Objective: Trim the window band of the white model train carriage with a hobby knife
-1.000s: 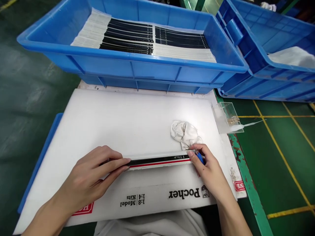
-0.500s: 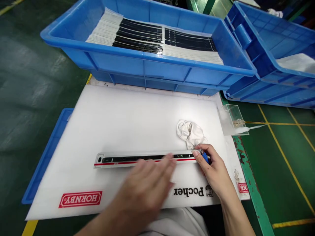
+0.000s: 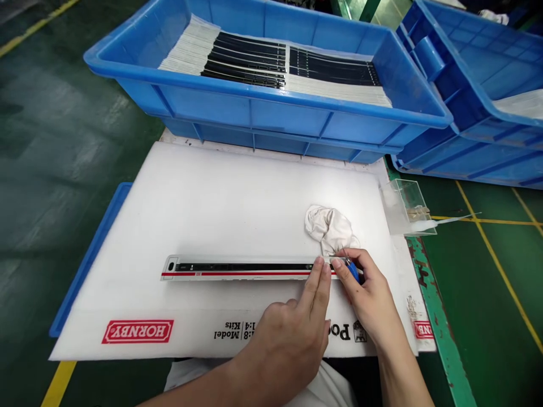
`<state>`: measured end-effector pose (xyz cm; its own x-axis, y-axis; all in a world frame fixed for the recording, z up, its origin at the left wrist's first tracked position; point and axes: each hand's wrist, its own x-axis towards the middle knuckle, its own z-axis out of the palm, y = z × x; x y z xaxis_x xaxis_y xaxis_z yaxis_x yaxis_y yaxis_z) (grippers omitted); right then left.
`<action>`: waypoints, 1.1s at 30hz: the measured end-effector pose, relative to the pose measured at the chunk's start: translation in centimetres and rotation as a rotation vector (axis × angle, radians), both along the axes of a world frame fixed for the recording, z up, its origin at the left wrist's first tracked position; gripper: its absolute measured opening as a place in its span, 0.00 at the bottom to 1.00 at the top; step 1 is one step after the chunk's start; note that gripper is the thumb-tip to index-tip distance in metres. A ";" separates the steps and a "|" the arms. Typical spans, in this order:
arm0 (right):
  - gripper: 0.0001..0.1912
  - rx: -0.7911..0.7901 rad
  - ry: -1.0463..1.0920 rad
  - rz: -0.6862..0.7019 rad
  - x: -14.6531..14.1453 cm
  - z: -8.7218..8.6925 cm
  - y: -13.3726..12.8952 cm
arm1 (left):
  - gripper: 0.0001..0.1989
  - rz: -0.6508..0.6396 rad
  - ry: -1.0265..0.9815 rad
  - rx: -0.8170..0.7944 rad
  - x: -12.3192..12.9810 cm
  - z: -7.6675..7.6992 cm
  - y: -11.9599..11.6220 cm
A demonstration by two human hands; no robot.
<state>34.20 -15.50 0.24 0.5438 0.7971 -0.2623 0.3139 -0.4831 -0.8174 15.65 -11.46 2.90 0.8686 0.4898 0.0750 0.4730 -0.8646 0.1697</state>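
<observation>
A long narrow strip [image 3: 237, 275], white with a black band and a red line, lies across the white foam sheet [image 3: 220, 209]. Two outstretched fingertips of my left hand [image 3: 297, 333] press on the strip near its right end, its other fingers curled. My right hand [image 3: 369, 288] grips the strip's right end between thumb and fingers. A small blue-handled tool [image 3: 353, 270] with a thin metal tip is also held in my right hand. Just beyond the right hand is a crumpled white cloth [image 3: 328, 225].
Behind the sheet stands a large blue bin [image 3: 284, 121] filled with rows of black and white strips. More blue bins [image 3: 470, 127] are at the right. A clear box [image 3: 409, 206] with a thin white-handled tool sits at the right edge. A blue tray [image 3: 91, 257] shows at the left.
My left hand has moved right along the strip, next to my right hand, with two fingers now extended. My right hand keeps its hold. The view has shifted slightly.
</observation>
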 end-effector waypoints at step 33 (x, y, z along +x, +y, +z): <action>0.29 -0.055 -0.118 -0.069 0.7 -0.8 -0.9 | 0.40 0.460 -0.339 -0.054 -7.3 -0.9 0.0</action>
